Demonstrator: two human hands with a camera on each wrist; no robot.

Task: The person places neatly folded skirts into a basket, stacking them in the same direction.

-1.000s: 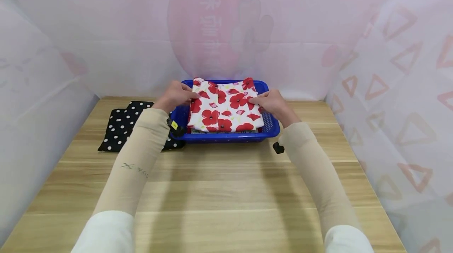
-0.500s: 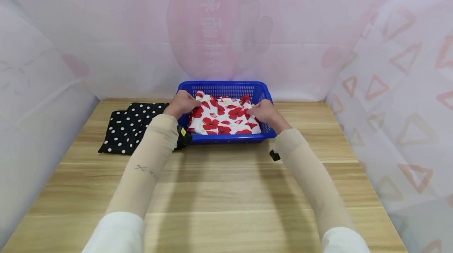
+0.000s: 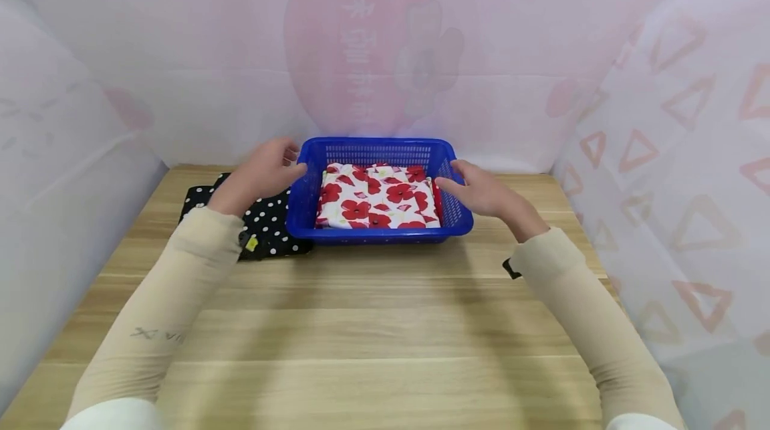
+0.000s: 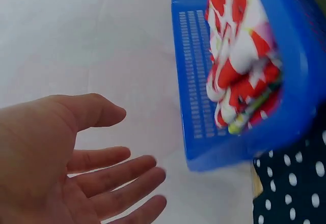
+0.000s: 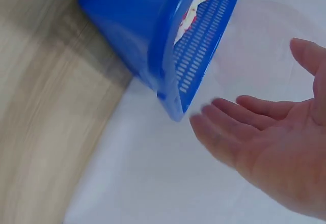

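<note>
A folded white cloth with red flowers [image 3: 385, 199] lies inside a blue plastic basket [image 3: 379, 235] at the back of the table. In the left wrist view, the folded layers of the floral cloth [image 4: 239, 66] show at its side. My left hand [image 3: 265, 169] hovers at the basket's left rim, fingers spread and holding nothing. On the other side, my right hand [image 3: 484, 192] is held by the right rim, its thumb toward the cloth. The right wrist view shows the right hand [image 5: 254, 132] with relaxed, empty fingers near the basket's corner.
A black cloth with white dots [image 3: 271, 223] lies on the wooden table [image 3: 373, 323] left of the basket, partly under my left forearm in the head view. A pale printed curtain [image 3: 511, 109] hangs behind and along both sides of the table.
Both hands have let go of the floral cloth and moved apart, left hand to the left, right hand to the right. The cloth went from held above the basket to lying in it.
</note>
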